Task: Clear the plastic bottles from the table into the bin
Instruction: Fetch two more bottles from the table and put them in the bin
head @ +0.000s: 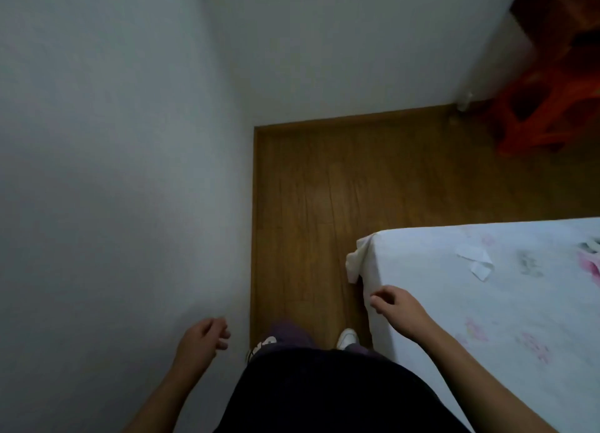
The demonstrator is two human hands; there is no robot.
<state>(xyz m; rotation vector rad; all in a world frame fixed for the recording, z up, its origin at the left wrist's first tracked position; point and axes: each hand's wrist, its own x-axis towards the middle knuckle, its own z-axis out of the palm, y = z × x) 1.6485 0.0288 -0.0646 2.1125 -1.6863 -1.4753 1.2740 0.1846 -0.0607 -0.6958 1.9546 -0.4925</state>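
A table (487, 302) covered with a white cloth printed with faint pink flowers is seen at the right of the view; its corner is draped by a hanging fold of the cloth (355, 260); two small scraps of white paper (475, 260) are laid on the cloth, further in from that corner; the right hand (397, 309) is held over the table's near-left edge with its fingers loosely curled and nothing pinched or gripped; whether the cloth is touched by it cannot be told; the left hand (203, 338) is held well apart from the table, to its left, before a pale wall (113, 140), its fingers likewise slackly bent and nothing held; a wooden floor (324, 189) is shown between wall and table; a white shoe (346, 338) is placed just beside the table's corner; an orange plastic object (545, 114), blurred, is seen on the floor beyond the table's far side; where the plastic bottles and the bin are cannot be told from this view.
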